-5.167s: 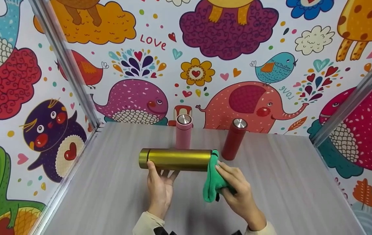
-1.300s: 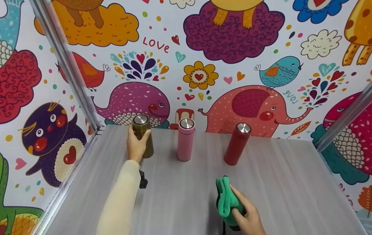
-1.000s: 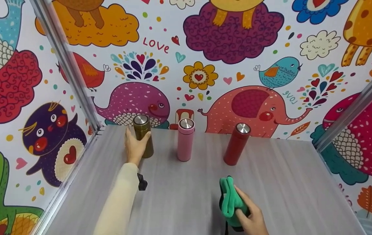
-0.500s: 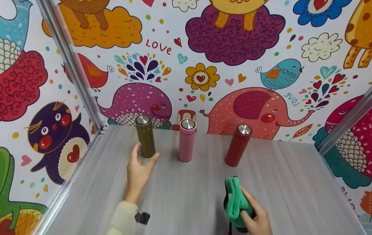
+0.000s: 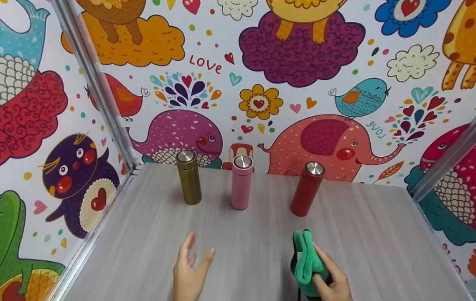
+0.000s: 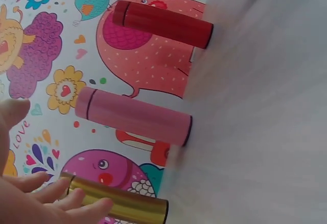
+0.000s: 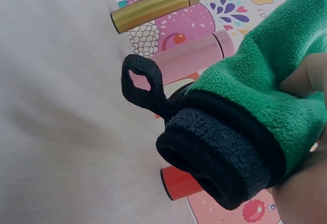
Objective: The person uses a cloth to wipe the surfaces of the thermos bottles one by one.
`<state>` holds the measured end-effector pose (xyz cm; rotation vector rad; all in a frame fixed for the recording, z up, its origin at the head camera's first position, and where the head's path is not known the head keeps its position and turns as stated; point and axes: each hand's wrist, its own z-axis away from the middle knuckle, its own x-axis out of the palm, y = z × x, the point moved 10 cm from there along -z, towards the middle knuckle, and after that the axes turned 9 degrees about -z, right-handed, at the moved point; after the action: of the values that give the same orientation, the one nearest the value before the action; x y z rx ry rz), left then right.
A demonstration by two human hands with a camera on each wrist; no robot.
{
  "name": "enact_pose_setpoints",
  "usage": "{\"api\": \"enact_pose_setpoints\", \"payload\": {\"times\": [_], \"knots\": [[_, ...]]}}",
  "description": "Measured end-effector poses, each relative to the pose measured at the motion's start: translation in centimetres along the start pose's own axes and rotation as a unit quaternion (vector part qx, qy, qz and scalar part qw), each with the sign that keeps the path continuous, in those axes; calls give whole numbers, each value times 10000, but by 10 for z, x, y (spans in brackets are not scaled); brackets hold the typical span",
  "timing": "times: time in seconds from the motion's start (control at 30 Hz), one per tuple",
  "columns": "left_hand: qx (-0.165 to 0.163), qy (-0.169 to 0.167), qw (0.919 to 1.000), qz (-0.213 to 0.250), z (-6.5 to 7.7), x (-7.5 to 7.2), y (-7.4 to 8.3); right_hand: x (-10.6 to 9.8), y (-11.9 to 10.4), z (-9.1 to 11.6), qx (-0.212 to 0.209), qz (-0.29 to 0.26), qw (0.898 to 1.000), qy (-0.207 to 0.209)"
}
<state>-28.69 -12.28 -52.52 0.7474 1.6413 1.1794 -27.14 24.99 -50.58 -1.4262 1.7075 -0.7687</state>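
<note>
My right hand [image 5: 334, 282] grips a folded green towel [image 5: 308, 259], its fingers and thumb pinching the cloth over the front right of the table. In the right wrist view the towel shows a dark grey side, black trim and a black hanging loop [image 7: 142, 83]. My left hand [image 5: 191, 267] holds nothing; its fingers are spread and relaxed near the table's front. Beyond it a gold thermos bottle [image 5: 190, 179] stands upright at the left. A pink thermos bottle [image 5: 241, 186] stands in the middle, and a red thermos bottle [image 5: 306, 190] to the right. All have shiny metal tops.
The grey wood-grain table [image 5: 367, 234] meets a back wall [image 5: 296, 96] printed with cartoon animals. Metal frame posts [image 5: 100, 92] rise at its back corners, and a metal strip [image 5: 95, 240] runs along its left edge.
Earlier both hands held the gold bottle sideways, the towel at its end. It was then stood upright left of the pink one; my left hand let go and drew back. The towel shifted slightly right.
</note>
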Motion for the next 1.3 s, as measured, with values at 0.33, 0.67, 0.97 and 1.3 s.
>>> {"api": "enact_pose_setpoints", "payload": {"times": [0.33, 0.67, 0.97, 1.3], "knots": [[985, -268, 9947, 125, -55, 33, 30, 0, 3, 3, 127, -76, 9999, 69], [1295, -763, 9881, -314, -152, 69, 106, -10, 3, 7, 454, -76, 9986, 258], [1054, -1294, 9811, -978, -197, 120, 108, -11, 1, 8, 521, -195, 9982, 212], [1348, -964, 9822, -887, -189, 139, 91, -10, 1, 10, 506, -111, 9984, 221]]}}
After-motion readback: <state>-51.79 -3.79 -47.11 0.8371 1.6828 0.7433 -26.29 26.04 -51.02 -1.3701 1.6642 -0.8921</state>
